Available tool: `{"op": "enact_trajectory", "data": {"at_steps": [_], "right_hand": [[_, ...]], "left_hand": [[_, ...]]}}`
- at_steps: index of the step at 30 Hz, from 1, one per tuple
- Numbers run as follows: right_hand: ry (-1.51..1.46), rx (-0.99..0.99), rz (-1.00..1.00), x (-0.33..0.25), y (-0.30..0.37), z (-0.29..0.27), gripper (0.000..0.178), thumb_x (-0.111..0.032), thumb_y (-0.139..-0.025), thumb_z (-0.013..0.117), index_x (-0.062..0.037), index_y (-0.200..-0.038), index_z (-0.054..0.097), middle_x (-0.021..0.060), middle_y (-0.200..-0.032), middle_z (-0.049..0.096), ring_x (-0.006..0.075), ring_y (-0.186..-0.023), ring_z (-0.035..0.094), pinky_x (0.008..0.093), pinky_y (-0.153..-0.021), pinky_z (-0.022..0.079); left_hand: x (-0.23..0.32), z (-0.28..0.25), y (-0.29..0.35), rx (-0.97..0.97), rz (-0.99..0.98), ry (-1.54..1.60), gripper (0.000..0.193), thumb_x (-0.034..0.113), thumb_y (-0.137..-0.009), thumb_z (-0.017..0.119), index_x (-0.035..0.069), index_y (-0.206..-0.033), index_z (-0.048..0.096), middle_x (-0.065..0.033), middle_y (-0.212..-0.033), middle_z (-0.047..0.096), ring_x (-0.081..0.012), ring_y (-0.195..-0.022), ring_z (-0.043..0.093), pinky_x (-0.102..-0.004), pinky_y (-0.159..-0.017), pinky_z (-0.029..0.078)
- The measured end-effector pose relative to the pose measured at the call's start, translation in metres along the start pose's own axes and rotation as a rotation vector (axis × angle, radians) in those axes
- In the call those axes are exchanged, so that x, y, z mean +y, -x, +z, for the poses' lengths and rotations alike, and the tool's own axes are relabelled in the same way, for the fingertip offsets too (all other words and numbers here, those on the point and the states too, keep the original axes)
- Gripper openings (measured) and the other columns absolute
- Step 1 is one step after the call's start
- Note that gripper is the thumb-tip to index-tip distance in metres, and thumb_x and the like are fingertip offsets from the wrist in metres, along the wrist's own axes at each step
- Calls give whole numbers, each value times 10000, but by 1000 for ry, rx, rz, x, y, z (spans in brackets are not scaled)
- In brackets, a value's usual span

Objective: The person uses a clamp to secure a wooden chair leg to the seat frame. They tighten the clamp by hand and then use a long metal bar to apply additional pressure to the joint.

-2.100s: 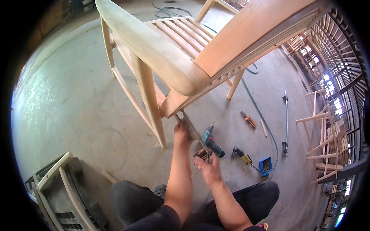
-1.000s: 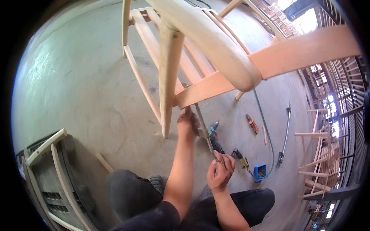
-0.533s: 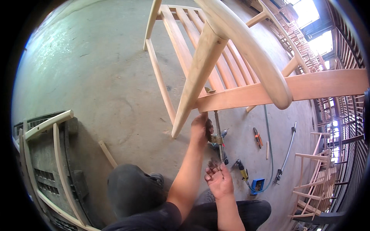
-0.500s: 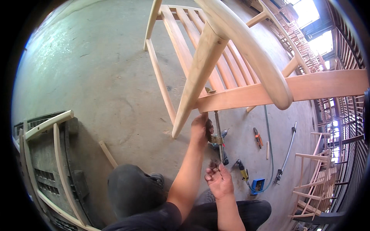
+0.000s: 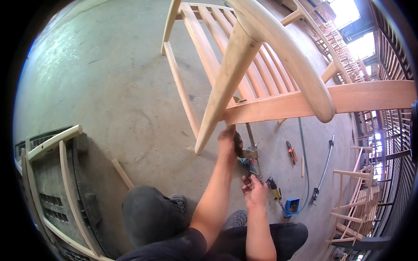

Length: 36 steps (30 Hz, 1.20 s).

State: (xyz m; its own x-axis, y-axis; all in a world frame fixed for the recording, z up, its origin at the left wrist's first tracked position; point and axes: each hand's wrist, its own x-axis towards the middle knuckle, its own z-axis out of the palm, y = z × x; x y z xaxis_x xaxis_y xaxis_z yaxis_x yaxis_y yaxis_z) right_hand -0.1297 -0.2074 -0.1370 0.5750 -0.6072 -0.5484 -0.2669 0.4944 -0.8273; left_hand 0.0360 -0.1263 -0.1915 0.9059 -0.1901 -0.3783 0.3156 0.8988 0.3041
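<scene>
A pale wooden chair frame (image 5: 278,108) with a slatted seat stands tilted in front of me. Below its rail hangs a metal bar clamp (image 5: 251,153), its bar now slanting down to the right. My left hand (image 5: 227,141) is just under the rail, its darkened fingers curled at the clamp's jaw; part of its grip is hidden. Lower down, my right hand (image 5: 254,191) has its fingers bent and thumb pressed at the lower end of the clamp. A small metal piece (image 5: 239,99) shows above the rail, by the slats.
On the floor to the right lie pliers (image 5: 291,152), a yellow-and-black air tool (image 5: 274,189) with a hose, a blue box (image 5: 291,208) and a long bar clamp (image 5: 323,172). Wooden frame parts (image 5: 65,174) rest on a black pallet (image 5: 82,187) at left. Stacked chair frames (image 5: 355,200) stand right.
The clamp's lower end has swung right and slightly up, tilting its bar. My right hand has moved up and a little right with it. My left hand stays under the rail.
</scene>
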Motion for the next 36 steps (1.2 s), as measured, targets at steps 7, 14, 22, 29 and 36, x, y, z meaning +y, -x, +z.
{"op": "enact_trajectory", "data": {"at_steps": [7,14,22,29,36], "right_hand": [[-188,-113,-252,-24,15,16,275,-39,-933,643,39,-1191,586,120,-1105,670,219,-985,657,312,-839,532],[1064,-71,-1243,-24,49,13,161,32,-764,689,-2,-914,735,204,-1200,636,341,-1100,611,411,-976,470],[417,-120,-750,-10,35,7,342,-54,-915,672,72,-1230,634,246,-1423,513,300,-1356,463,387,-1081,403],[730,-108,-589,-30,38,17,332,-62,-927,676,58,-1234,637,148,-1088,712,236,-1030,686,359,-892,534],[1259,3,-1216,-26,30,3,315,-33,-844,690,20,-1154,697,193,-1072,712,392,-975,672,443,-898,528]], "left_hand": [[-5,-3,-6,4,-38,-28,380,437,-968,666,151,-795,486,-6,-593,477,-149,-442,456,-297,-411,356],[-1,2,2,36,-8,-27,362,397,-972,665,126,-791,508,8,-567,486,-122,-434,473,-281,-406,374],[1,15,9,167,27,-40,365,398,-954,702,144,-802,488,24,-578,446,-119,-441,431,-282,-408,358],[2,8,7,123,15,-31,365,404,-958,694,146,-798,492,21,-597,461,-119,-443,424,-282,-417,351],[-5,14,6,190,50,-135,352,401,-967,668,105,-848,520,34,-608,458,-93,-455,430,-265,-415,345]]}}
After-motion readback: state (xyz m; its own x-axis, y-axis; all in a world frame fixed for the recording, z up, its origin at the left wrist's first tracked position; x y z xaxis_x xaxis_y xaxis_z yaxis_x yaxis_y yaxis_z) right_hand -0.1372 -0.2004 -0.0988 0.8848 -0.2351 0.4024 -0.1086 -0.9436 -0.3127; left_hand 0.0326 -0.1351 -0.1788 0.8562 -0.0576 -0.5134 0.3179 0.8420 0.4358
